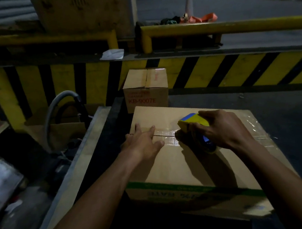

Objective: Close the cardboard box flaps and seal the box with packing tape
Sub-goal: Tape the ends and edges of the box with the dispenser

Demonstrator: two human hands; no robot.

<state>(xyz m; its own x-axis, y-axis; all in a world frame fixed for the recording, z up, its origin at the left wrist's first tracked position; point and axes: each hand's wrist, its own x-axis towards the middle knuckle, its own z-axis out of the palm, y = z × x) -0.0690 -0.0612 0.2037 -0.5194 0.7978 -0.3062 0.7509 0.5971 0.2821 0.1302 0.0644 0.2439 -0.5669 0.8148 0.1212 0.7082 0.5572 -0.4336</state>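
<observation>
The right hand gripped the tape dispenser mid-seam on the cardboard box, untaped seam running rightward from it, while the open left hand pressed the taped left end.

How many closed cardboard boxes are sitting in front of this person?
2: the large brown cardboard box under both hands, and a smaller brown box with red lettering just behind it. Others may be hidden in the dark.

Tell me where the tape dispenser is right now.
The tape dispenser sits on top of the large cardboard box, right of centre in the head view, gripped by the right hand, on the taped seam.
</observation>
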